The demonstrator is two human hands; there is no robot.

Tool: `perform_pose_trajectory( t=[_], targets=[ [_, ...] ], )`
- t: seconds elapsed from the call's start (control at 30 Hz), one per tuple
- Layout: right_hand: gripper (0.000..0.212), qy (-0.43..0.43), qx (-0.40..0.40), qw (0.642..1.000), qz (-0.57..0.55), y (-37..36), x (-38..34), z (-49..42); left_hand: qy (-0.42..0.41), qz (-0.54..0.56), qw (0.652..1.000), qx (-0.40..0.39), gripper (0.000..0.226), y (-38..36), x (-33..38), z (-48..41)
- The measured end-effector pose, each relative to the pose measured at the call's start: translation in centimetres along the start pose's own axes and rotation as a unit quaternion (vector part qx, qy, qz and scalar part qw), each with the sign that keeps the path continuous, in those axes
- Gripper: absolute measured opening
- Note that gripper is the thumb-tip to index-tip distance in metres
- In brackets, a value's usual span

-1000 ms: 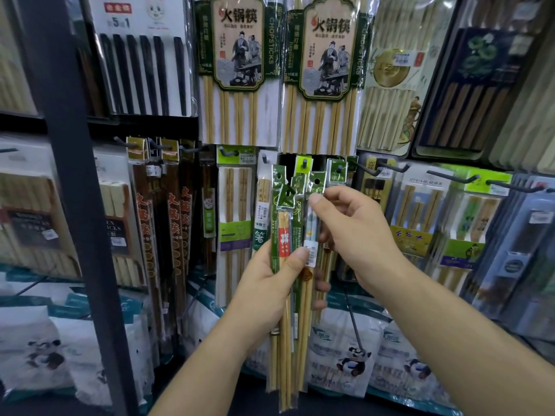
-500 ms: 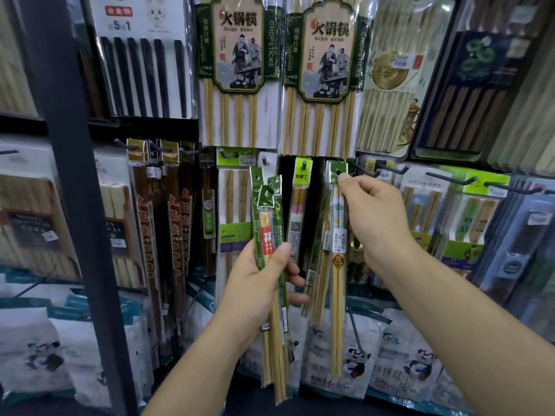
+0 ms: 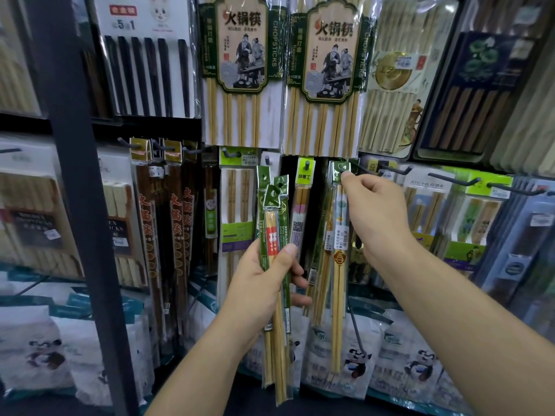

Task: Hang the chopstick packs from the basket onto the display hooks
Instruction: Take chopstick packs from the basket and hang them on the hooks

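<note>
Single head view, facing forward, close to display rack (image 3: 72, 205).

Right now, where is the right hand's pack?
Head view, right of centre: the right hand pinches the pack by its green header, just right of the yellow-topped pack.

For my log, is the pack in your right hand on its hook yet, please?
Cannot tell. The right hand pinches the pack by its header at the hook; whether it is threaded is unclear.
</note>
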State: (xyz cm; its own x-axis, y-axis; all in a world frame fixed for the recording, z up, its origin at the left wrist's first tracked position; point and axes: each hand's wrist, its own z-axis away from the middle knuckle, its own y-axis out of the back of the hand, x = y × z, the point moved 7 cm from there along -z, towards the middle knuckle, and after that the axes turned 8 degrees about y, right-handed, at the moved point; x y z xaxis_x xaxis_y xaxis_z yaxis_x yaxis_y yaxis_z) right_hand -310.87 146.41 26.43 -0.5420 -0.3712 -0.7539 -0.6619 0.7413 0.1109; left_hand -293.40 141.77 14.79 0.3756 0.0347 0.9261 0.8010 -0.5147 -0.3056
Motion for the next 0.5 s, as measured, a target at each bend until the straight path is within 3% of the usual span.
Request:
perform_pose_trajectory(
  t=[0.5],
  targets=[
    [0.039, 0.041, 0.011, 0.996, 0.073, 0.0, 1.8, 0.4, -0.006, -0.011, 1.000, -0.025, 0.009, -0.5, 0.4, 0.3]
  ],
)
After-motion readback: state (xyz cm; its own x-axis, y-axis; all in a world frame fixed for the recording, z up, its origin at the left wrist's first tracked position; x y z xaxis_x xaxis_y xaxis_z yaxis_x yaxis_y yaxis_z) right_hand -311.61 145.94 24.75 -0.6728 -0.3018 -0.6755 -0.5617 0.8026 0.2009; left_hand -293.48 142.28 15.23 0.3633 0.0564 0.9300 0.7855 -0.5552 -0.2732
